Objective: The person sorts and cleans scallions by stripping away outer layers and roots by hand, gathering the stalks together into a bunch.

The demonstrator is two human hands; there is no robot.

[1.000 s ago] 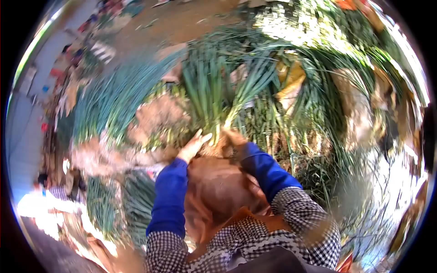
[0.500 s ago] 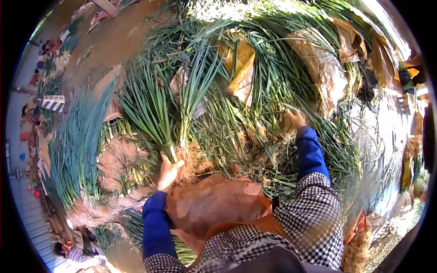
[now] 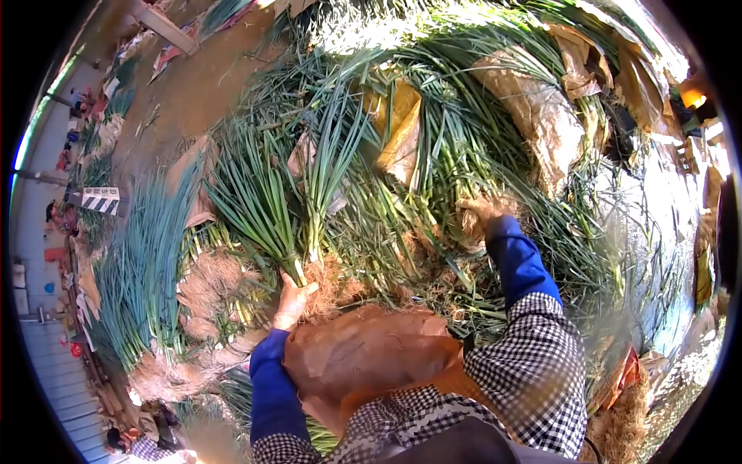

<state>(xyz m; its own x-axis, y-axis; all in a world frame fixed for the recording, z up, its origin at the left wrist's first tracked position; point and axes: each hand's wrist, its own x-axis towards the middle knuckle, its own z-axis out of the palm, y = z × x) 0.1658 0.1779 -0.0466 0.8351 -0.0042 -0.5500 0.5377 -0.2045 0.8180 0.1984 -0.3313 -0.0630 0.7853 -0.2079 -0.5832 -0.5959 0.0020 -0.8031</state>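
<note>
My left hand [image 3: 292, 301] is closed round the white stem ends of a bunch of green onions [image 3: 259, 197], whose long leaves fan away from me. Just right of it stands another bunch [image 3: 317, 201] with brown, stringy roots [image 3: 323, 288]. My right hand [image 3: 481, 210] reaches into the pile at the root ends of other green onions [image 3: 444, 174]. Its fingers look curled round stems and roots, though they are partly hidden. A brown apron [image 3: 375, 352] covers my lap, close below both hands.
Bundled green onions [image 3: 143, 255] lie at the left, beside matted roots [image 3: 209, 282]. Behind the pile are a yellow sack [image 3: 403, 127] and a pale brown sack [image 3: 533, 104]. Wet plastic sheeting [image 3: 641, 255] spreads at the right. Other people are far off at the left.
My right hand has shifted slightly left and lower among the root ends. My left hand stays on its bunch. The whole view has tilted a little.
</note>
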